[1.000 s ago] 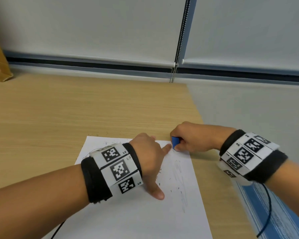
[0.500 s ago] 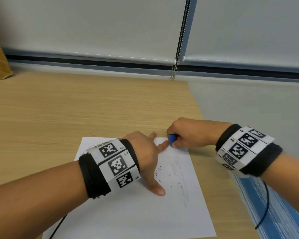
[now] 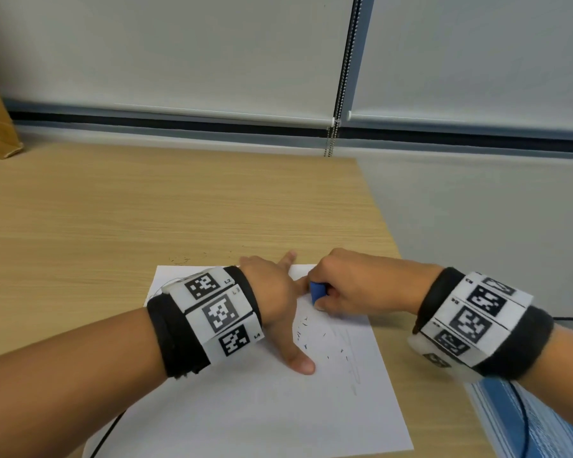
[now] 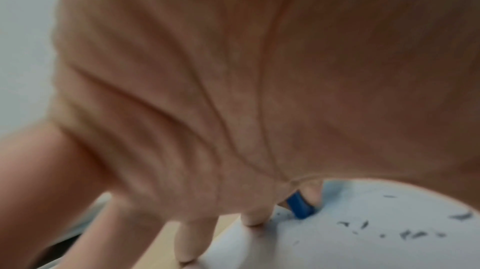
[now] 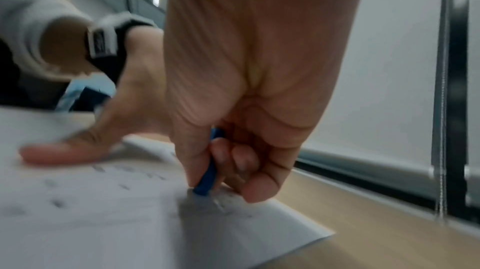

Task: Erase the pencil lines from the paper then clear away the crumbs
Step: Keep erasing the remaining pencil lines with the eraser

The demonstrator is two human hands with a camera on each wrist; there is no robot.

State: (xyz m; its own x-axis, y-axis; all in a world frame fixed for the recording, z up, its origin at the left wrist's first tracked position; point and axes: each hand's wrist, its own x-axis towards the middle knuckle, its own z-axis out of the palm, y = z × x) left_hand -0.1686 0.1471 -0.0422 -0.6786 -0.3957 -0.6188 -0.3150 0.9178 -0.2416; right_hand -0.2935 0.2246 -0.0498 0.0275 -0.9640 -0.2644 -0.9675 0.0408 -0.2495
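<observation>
Right hand (image 3: 351, 282) has slid its blue eraser (image 3: 317, 291) slightly toward 7 o'clock since half a second ago, down off the far edge of the paper (image 3: 252, 401); left hand unchanged.

Nearest: paper lies flat on the wooden desk (image 3: 146, 209). Left hand (image 3: 278, 305) is spread flat, fingers straight, pinning the sheet, thumb at 6 o'clock. Dark crumbs (image 3: 311, 335) scattered just right of the thumb; faint pencil lines (image 3: 351, 358) remain toward 5 o'clock (smudgy, hard to trace).

Further out: right hand's curled fingers pinch the eraser, tip touching paper just beside the left index finger.

Judgement: erasing is mid-way. Keep strokes short, away from the pinning hand, so the sheet won't buckle. Crumbs come later.

Farthest: roller blinds (image 3: 179, 54), bead chain (image 3: 343, 74).
</observation>
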